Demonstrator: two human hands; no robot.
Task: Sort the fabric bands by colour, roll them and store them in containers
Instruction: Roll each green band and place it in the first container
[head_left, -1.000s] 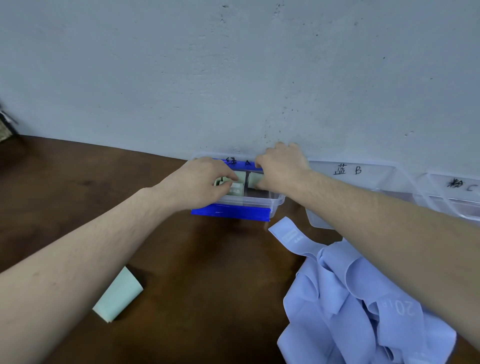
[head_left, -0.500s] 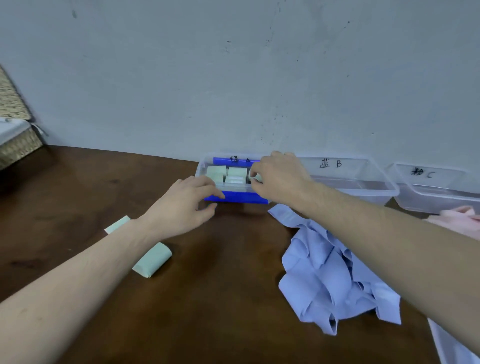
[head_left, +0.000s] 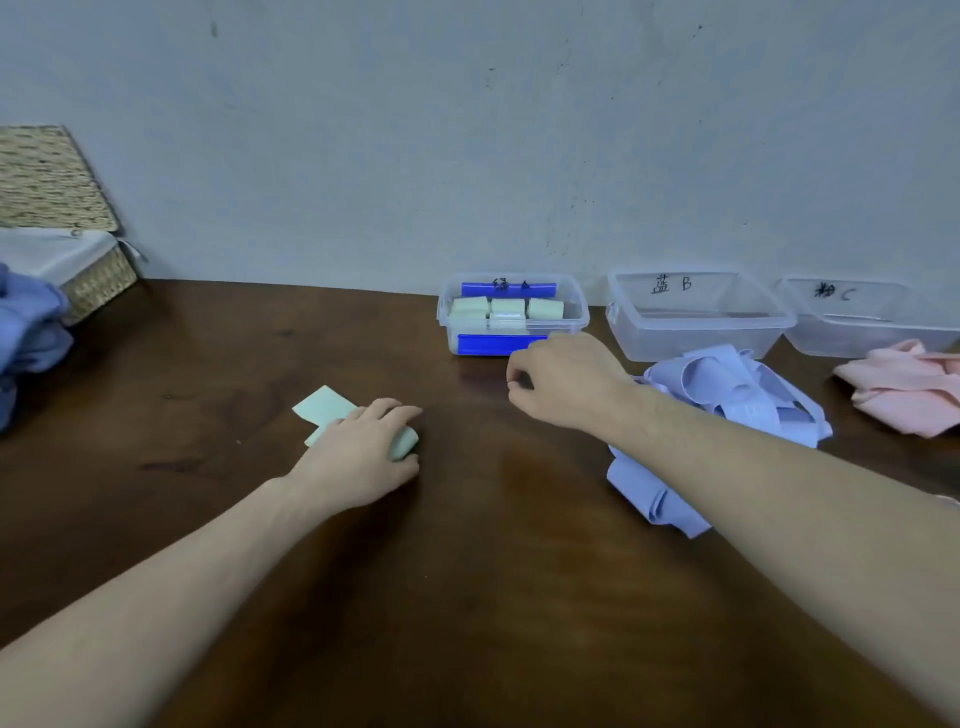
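**Last green roll under your left hand, box A waiting**

Far to the left of your left hand sit a wicker basket (head_left: 57, 208) and a heap of blue cloth (head_left: 26, 338), both cut off by the frame edge, so you cannot tell how much is there.

Your left hand (head_left: 363, 452) lies over the green band (head_left: 332, 410) on the table (head_left: 208, 364), fingers curled round its rolled end; the flat tail sticks out beyond the knuckles. How tight the roll is you cannot judge, since the hand covers most of it.

Your right hand (head_left: 566, 379) hovers just in front of box A (head_left: 576, 312), fingers curled in and holding nothing that shows. Whether the fingertips pinch something small is hard to make out.

Box A, beyond that hand, already holds several green rolls (head_left: 506, 309) packed side by side. To its right stand box B (head_left: 696, 332) and box C (head_left: 857, 338); both look empty, though box C is cut off by the edge. The blue bands (head_left: 727, 395) lie loose under your right forearm, which hides part of the pile, and the pink bands (head_left: 904, 384) lie loose further right.

By the look of it you are finishing the green colour. The next move calls for tucking in the tail, lifting the roll without letting it spring open, and fitting it into what space remains in box A. Then the blue pile wants rolling.
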